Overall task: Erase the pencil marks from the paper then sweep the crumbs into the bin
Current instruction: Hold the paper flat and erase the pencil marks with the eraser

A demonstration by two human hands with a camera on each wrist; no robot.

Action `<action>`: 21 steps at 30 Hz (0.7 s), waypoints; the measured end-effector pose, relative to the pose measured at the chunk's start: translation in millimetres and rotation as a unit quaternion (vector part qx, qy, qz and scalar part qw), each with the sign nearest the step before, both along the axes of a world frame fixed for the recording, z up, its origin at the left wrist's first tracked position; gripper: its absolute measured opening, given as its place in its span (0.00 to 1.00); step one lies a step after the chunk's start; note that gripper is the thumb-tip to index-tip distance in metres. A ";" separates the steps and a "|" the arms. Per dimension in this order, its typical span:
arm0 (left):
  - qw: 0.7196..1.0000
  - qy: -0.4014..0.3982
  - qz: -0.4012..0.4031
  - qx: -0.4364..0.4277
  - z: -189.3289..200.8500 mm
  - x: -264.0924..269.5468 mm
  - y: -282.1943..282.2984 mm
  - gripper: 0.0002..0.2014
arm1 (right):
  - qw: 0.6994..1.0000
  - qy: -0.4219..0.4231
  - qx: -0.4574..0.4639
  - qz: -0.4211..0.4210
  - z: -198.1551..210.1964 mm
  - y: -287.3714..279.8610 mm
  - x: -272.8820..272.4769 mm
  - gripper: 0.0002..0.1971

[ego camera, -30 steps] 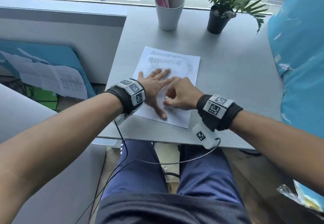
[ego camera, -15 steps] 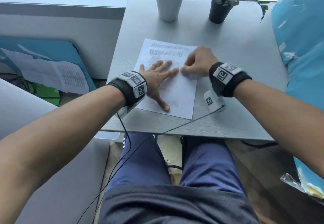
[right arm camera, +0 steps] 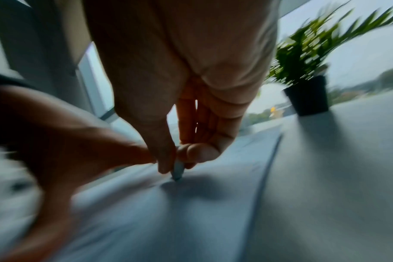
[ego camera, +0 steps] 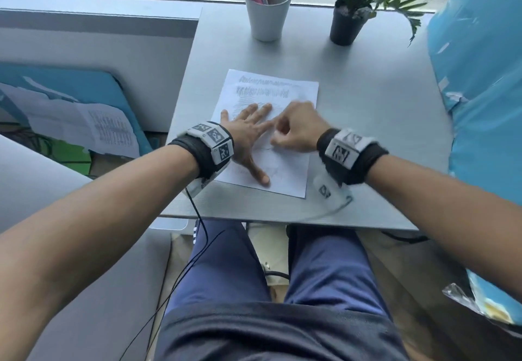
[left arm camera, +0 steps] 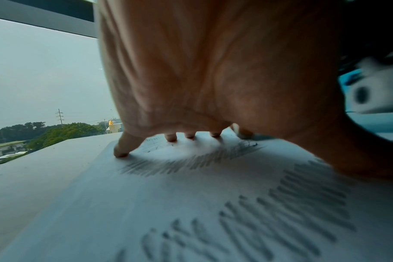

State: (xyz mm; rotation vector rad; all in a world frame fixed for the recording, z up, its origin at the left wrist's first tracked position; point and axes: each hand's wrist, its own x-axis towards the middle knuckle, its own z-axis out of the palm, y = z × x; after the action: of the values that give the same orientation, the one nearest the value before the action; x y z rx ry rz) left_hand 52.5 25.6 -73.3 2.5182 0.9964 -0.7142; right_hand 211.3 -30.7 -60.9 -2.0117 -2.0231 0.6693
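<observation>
A white sheet of paper (ego camera: 293,174) lies on the grey table (ego camera: 367,123), with pencil scribbles (ego camera: 264,92) across its top part. My left hand (ego camera: 251,134) lies flat on the sheet, fingers spread, pressing it down; under the palm more pencil marks (left arm camera: 298,203) show. My right hand (ego camera: 295,132) is blurred just right of the left fingers. It pinches a small pale eraser (right arm camera: 177,171) between thumb and fingers, its tip touching the paper (right arm camera: 191,203). No bin is in view.
A white cup of pens (ego camera: 268,10) and a potted plant (ego camera: 348,21) stand at the table's far edge by the window. A blue padded surface (ego camera: 480,92) lines the right side. Papers on a blue board (ego camera: 84,123) lie left of the table.
My right hand went from mid-sheet up to the paper's right edge, then back down and left beside the left fingers. The left hand stayed flat on the sheet.
</observation>
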 end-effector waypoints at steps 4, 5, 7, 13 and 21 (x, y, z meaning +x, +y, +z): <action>1.000 0.004 -0.007 0.004 1.6 -0.5 0.2 0.78 | 0.996 0.023 -0.061 0.062 2.9 -7.4 -5.0 0.08; 1.000 -0.001 -0.006 0.001 1.9 -1.4 0.5 0.77 | 0.999 0.023 -0.042 0.027 6.1 6.0 6.9 0.07; 1.000 -0.008 -0.001 -0.003 2.2 -2.9 0.6 0.77 | 0.999 0.007 0.002 -0.043 9.7 28.3 30.7 0.06; 1.000 -0.004 -0.011 0.001 -0.9 -2.5 -0.1 0.78 | 0.996 0.018 -0.050 0.072 2.7 -17.4 -19.0 0.12; 1.000 -0.016 -0.006 -0.014 -2.2 -4.2 -0.7 0.79 | 1.000 0.012 0.010 -0.024 6.7 15.0 8.9 0.09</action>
State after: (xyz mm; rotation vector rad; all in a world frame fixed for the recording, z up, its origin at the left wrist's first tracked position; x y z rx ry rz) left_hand 48.3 24.9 -75.5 2.5056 0.9556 -0.6834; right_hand 220.2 -15.8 -54.2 -2.0246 -1.9538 0.6576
